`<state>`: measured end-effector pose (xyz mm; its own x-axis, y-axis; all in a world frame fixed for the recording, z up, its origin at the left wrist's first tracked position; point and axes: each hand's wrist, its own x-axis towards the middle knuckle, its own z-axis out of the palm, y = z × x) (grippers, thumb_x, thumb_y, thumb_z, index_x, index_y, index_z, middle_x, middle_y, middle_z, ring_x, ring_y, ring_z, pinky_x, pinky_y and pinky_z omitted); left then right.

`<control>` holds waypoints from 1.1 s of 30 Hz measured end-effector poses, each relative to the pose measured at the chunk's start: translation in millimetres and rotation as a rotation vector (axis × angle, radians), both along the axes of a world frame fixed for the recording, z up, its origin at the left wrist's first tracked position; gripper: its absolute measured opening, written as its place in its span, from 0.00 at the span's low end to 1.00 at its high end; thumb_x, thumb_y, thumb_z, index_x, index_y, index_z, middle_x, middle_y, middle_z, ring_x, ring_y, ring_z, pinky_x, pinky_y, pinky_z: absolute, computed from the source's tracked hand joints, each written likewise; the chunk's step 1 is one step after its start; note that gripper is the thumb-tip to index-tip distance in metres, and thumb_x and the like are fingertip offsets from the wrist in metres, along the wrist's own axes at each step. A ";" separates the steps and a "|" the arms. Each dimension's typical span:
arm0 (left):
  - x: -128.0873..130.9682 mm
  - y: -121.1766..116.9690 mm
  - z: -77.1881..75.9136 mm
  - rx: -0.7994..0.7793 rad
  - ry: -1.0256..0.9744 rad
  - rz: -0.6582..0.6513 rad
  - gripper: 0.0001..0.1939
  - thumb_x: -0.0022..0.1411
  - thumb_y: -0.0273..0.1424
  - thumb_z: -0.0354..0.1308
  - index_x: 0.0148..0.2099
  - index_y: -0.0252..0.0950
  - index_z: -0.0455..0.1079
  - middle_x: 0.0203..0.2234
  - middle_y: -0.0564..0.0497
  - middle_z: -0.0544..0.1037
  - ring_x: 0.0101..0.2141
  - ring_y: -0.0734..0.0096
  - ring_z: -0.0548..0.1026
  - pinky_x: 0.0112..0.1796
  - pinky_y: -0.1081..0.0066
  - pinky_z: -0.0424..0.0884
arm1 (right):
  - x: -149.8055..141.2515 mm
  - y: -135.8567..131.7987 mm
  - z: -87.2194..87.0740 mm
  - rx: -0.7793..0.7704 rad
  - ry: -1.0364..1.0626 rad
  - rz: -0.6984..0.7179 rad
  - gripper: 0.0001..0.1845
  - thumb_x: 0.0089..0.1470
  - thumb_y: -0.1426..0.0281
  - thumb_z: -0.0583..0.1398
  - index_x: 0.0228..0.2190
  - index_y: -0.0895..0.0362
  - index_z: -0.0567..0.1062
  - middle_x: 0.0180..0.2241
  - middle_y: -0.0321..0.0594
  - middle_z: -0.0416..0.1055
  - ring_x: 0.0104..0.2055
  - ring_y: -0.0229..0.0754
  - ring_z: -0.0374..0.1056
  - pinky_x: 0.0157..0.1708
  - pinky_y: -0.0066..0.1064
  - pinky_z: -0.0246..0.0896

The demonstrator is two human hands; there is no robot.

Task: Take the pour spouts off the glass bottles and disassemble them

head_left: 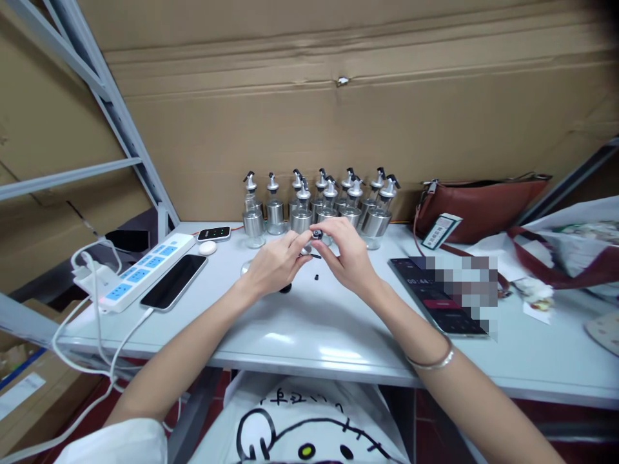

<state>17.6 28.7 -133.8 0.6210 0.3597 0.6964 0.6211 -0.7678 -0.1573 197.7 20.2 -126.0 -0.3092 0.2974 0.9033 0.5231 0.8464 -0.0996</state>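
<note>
On the glossy white table (309,335), left hand (273,264) and right hand (345,258) pinch what looks like a small round black cap (316,234).

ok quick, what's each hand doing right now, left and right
Left hand: fingers pinched on the small black-and-silver part, held above the white table.
Right hand: fingertips closed on the same part, from the other side.

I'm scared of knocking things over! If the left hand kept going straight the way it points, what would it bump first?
Probably the small black part pinched between both hands, then the right hand; the bottles stand behind, though depth is unclear.
</note>
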 end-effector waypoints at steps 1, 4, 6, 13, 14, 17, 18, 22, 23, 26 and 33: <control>-0.2 0.8 -1.2 -0.005 -0.019 -0.021 0.17 0.70 0.38 0.36 0.56 0.35 0.49 0.36 0.47 0.72 0.32 0.67 0.74 0.29 0.71 0.69 | -0.8 -0.5 -0.5 -0.020 0.005 0.000 0.09 0.60 0.70 0.54 0.43 0.54 0.68 0.37 0.43 0.72 0.40 0.44 0.65 0.38 0.38 0.64; -1.3 4.5 -4.7 -0.033 -0.087 -0.068 0.20 0.68 0.39 0.41 0.58 0.36 0.44 0.40 0.45 0.73 0.33 0.67 0.76 0.30 0.70 0.69 | -3.0 -2.4 -1.8 -0.056 0.014 -0.020 0.08 0.61 0.71 0.53 0.42 0.53 0.68 0.34 0.41 0.71 0.36 0.43 0.65 0.34 0.35 0.64; -1.8 7.0 -6.2 -0.062 -0.103 -0.070 0.22 0.67 0.39 0.44 0.58 0.37 0.42 0.40 0.45 0.74 0.32 0.67 0.76 0.29 0.71 0.68 | -3.7 -3.3 -2.1 -0.050 0.011 -0.046 0.07 0.61 0.70 0.52 0.40 0.53 0.69 0.34 0.41 0.71 0.36 0.43 0.65 0.34 0.36 0.63; -0.4 10.2 -4.4 -0.172 -0.137 -0.079 0.27 0.66 0.43 0.46 0.60 0.37 0.42 0.35 0.49 0.75 0.29 0.68 0.75 0.28 0.73 0.66 | -2.5 -3.8 -0.4 0.054 -0.081 -0.152 0.06 0.61 0.69 0.52 0.38 0.54 0.68 0.30 0.41 0.70 0.34 0.44 0.64 0.33 0.36 0.61; -0.1 9.9 -4.0 -0.185 -0.146 -0.087 0.28 0.66 0.43 0.46 0.61 0.36 0.41 0.35 0.49 0.75 0.29 0.69 0.75 0.28 0.73 0.65 | -2.4 -3.5 -0.6 0.069 -0.087 -0.160 0.06 0.62 0.69 0.51 0.38 0.54 0.68 0.30 0.41 0.69 0.32 0.43 0.63 0.32 0.35 0.61; 0.6 9.4 -3.2 -0.210 -0.168 -0.090 0.30 0.65 0.44 0.48 0.61 0.37 0.40 0.35 0.50 0.75 0.29 0.70 0.75 0.27 0.74 0.65 | -2.5 -2.6 -1.8 0.110 -0.089 -0.173 0.07 0.62 0.69 0.50 0.38 0.54 0.67 0.28 0.40 0.68 0.29 0.42 0.62 0.28 0.33 0.58; 0.7 9.5 -3.1 -0.216 -0.172 -0.089 0.31 0.65 0.44 0.48 0.61 0.37 0.40 0.35 0.50 0.75 0.29 0.70 0.75 0.27 0.74 0.65 | -2.6 -2.4 -2.2 0.122 -0.088 -0.174 0.07 0.62 0.69 0.50 0.38 0.54 0.66 0.28 0.40 0.68 0.29 0.42 0.61 0.28 0.33 0.58; 0.2 11.5 -4.0 -0.195 -0.164 -0.082 0.31 0.64 0.46 0.47 0.61 0.37 0.42 0.35 0.49 0.75 0.29 0.68 0.76 0.27 0.73 0.65 | -3.1 -2.7 -3.6 0.142 -0.085 -0.169 0.05 0.62 0.69 0.51 0.38 0.55 0.65 0.28 0.39 0.68 0.28 0.41 0.62 0.28 0.32 0.58; -0.1 12.2 -4.5 -0.177 -0.154 -0.077 0.31 0.64 0.46 0.47 0.61 0.37 0.42 0.35 0.49 0.75 0.29 0.67 0.76 0.28 0.73 0.66 | -3.2 -2.8 -4.0 0.139 -0.084 -0.170 0.05 0.62 0.69 0.51 0.38 0.55 0.65 0.28 0.39 0.69 0.28 0.41 0.63 0.28 0.32 0.58; -1.3 13.6 -6.5 -0.127 -0.120 -0.068 0.30 0.65 0.46 0.46 0.61 0.37 0.43 0.34 0.48 0.76 0.29 0.65 0.76 0.28 0.71 0.67 | -4.4 -2.5 -6.4 0.119 -0.058 -0.159 0.05 0.62 0.69 0.50 0.38 0.54 0.64 0.28 0.39 0.69 0.28 0.41 0.64 0.28 0.32 0.58; -2.8 10.4 -3.9 -0.115 -0.111 -0.113 0.28 0.66 0.46 0.43 0.61 0.37 0.43 0.36 0.46 0.75 0.30 0.66 0.76 0.30 0.71 0.69 | -14.3 -7.9 -11.4 -0.087 0.176 -0.031 0.08 0.63 0.64 0.49 0.38 0.54 0.64 0.27 0.37 0.67 0.26 0.37 0.64 0.25 0.29 0.60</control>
<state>14.8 39.1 -137.7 0.5836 0.3730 0.7213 0.5387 -0.8425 -0.0003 183.4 12.3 -137.4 -0.1382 0.3833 0.9132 0.5167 0.8145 -0.2636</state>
